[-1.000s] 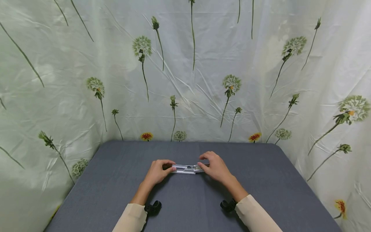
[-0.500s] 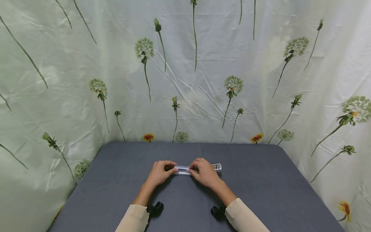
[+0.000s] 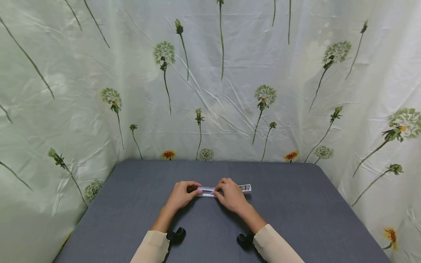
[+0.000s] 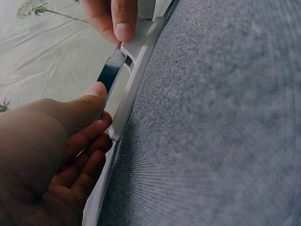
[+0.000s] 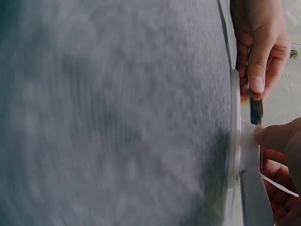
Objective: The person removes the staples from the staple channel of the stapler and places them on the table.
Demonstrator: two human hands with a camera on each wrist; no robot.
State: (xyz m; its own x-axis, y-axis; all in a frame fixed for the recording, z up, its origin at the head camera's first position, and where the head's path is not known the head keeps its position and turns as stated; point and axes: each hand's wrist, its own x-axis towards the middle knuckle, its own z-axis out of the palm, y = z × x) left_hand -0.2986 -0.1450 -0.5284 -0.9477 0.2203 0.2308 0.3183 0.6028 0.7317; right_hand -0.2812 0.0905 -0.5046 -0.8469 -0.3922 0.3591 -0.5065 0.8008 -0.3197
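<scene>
Just below the middle of the head frame, a pale stapler, or what reads as one, opened out lengthwise on or very near the grey table. Its far end sticks out past the right hand, inner parts showing. Flowered curtain fills the upper half of the frame.

Left hand: pinching the stapler's left end. Left wrist view puts the thumb on a dark metal strip, left of the frame's middle; lower fingers bent loosely beneath. Right hand: grasping near the middle of the stapler, thumb against the pale side at the right edge of the right wrist view, fingers behind it.

Handling, by judgement: light, stiff in each half, yet likely to swing where the halves meet. Pale casing looks smooth, perhaps a little slippery; metal strip thin, probably springy, not especially fragile. Best hold: thumb and finger on either side of the solid pale body close to the joint, a second pinch at the left end to steady it. Skin better kept off the strip's edges.

Compared with a second ago: right hand was farther right with fingers lifted, the joint in plain sight; now it has come leftward and covers that middle part, leaving the far end exposed. Left hand in much the same spot. Against the half-second frame, hardly any change, both grips alike
</scene>
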